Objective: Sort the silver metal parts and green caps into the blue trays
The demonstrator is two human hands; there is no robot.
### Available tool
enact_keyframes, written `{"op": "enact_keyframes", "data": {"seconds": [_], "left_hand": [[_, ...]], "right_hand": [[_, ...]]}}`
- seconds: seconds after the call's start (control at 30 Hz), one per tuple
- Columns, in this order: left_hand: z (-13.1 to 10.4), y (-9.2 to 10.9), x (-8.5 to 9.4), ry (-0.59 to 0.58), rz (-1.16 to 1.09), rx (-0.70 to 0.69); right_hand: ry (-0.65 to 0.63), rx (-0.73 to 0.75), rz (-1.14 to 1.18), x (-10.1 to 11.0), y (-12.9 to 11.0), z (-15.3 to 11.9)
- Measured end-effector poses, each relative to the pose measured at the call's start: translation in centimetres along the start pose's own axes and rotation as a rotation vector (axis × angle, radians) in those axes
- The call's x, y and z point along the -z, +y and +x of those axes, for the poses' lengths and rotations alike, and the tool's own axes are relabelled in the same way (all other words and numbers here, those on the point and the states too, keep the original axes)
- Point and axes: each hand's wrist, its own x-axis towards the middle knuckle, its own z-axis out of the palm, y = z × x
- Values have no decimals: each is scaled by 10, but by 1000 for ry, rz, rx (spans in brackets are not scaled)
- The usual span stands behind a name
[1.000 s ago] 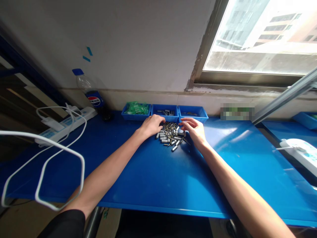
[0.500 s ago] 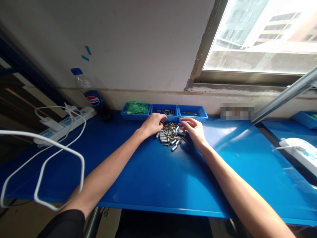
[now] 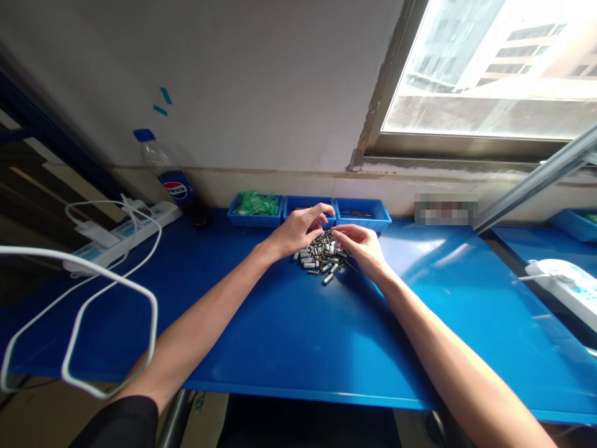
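Note:
A loose pile of small grey cylinders and thin brass-coloured pins (image 3: 321, 256) lies on the blue table. Over the pile's upper left side is my left hand (image 3: 301, 231), its fingers spread in front of the middle blue bin (image 3: 290, 202). My right hand (image 3: 364, 246) is at the pile's right edge with thumb and forefinger pinched together; what is between them is too small to make out. Green pieces fill the left blue bin (image 3: 237, 218), and a few thin dark pins lie in the right blue bin (image 3: 373, 221).
A cola bottle (image 3: 180, 186) stands at the back left beside a white power strip (image 3: 125, 236). White cables (image 3: 156, 311) loop over the left side. Another power strip (image 3: 566, 286) and a blue bin (image 3: 571, 225) are at the right.
My left hand has opened its fingers and reached right, across the middle bin. My right hand has moved slightly left, its thumb and forefinger closing together.

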Motion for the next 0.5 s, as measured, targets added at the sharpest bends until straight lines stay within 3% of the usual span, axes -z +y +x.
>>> {"op": "enact_keyframes", "data": {"seconds": [0.27, 0.5], "left_hand": [[1, 0, 1, -46, 93, 3], [-7, -20, 17, -280, 458, 192]], "right_hand": [[27, -8, 20, -1, -1, 0], [393, 145, 39, 12, 15, 8]]}}
